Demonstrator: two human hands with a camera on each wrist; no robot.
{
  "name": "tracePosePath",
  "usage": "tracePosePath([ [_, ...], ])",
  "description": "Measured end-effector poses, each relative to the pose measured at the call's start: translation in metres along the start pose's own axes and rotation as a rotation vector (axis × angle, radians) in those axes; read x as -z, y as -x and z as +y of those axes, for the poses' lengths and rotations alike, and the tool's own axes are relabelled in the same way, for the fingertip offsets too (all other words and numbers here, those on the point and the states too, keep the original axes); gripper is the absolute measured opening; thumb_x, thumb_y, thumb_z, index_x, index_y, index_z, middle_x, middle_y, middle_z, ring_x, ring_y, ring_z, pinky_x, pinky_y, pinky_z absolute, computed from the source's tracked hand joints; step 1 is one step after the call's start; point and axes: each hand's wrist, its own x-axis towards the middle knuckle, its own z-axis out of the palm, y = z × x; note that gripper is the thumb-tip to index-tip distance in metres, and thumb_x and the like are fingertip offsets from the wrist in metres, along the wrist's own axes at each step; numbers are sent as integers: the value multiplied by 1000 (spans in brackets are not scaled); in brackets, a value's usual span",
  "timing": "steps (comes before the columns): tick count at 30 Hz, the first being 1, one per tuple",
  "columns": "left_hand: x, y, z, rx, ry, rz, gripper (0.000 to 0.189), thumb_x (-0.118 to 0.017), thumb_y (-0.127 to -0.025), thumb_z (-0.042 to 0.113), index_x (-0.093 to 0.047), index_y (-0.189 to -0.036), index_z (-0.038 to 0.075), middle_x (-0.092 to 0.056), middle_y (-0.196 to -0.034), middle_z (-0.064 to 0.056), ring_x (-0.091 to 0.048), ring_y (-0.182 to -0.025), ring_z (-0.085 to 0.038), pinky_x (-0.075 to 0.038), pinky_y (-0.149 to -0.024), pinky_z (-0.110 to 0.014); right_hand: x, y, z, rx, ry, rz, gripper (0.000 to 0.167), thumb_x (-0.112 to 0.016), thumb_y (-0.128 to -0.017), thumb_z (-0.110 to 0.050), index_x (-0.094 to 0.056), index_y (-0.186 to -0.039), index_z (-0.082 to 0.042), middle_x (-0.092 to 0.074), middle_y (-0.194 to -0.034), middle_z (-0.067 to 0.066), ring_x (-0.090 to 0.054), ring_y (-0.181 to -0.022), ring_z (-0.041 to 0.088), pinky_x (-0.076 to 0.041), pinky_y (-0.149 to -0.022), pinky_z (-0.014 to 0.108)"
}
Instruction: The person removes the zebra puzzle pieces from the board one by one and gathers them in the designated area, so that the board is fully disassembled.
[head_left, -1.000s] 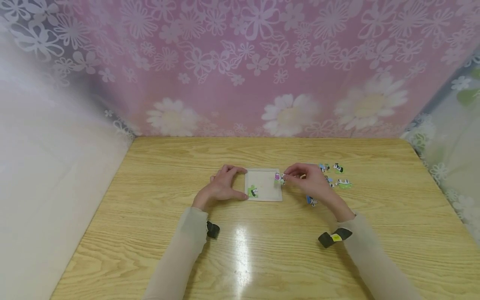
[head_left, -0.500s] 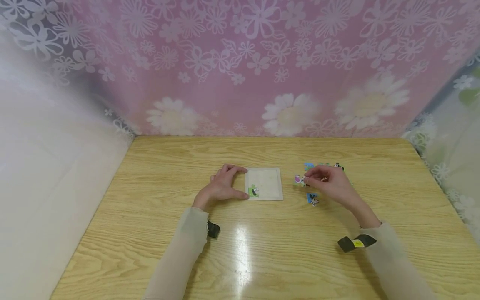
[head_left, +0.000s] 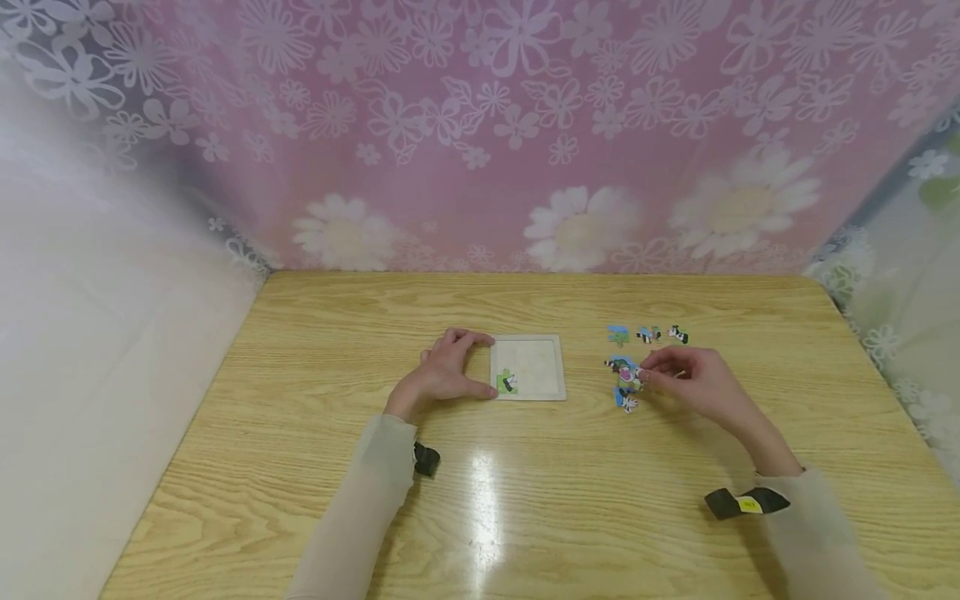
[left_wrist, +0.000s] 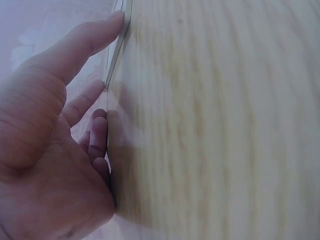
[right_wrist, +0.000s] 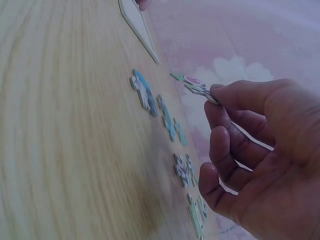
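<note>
A shallow square puzzle tray (head_left: 561, 368) lies on the table, with one green panda-patterned puzzle piece (head_left: 507, 383) in its near left corner. My left hand (head_left: 442, 373) rests at the tray's left side, thumb and index finger spread to its two left corners. In the left wrist view the thumb (left_wrist: 80, 47) lies straight against the tray's edge. My right hand (head_left: 701, 385) pinches a green, pink and white puzzle piece (right_wrist: 195, 82) between thumb and fingertips. That piece is raised above the table, over other loose pieces, and partly covers them in the head view.
Several loose puzzle pieces lie right of the tray, among them a blue and green one (head_left: 618, 335), a black and white one (head_left: 678, 334) and a blue one (head_left: 624, 400) nearer me. A flowered curtain (head_left: 480, 167) hangs behind the wooden table (head_left: 375, 308).
My right hand has moved right, away from the tray's right edge to above the loose pieces, still pinching the puzzle piece. My left hand stays at the tray.
</note>
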Motion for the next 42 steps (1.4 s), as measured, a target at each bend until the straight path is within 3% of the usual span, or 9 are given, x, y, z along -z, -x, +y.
tracePosePath([
  [21,-1,-2,-3,2,8,0,79,-86,-79,44,-49,-148,32,-37,-152,-6,-37,-138,-31,-25,-103,-51,20,24,22,-55,85,-58,19,-71,-98,-25,-74,-109,-9,-72,-92,7,-62,-77,9,-48,-60,26],
  [42,1,1,3,13,10,3,78,-87,-80,42,-49,-148,32,-38,-152,-5,-38,-137,-31,-26,-102,-50,19,20,37,-25,214,-17,15,-72,-97,-24,-77,-106,-12,-72,-88,1,-58,-74,0,-44,-65,24],
])
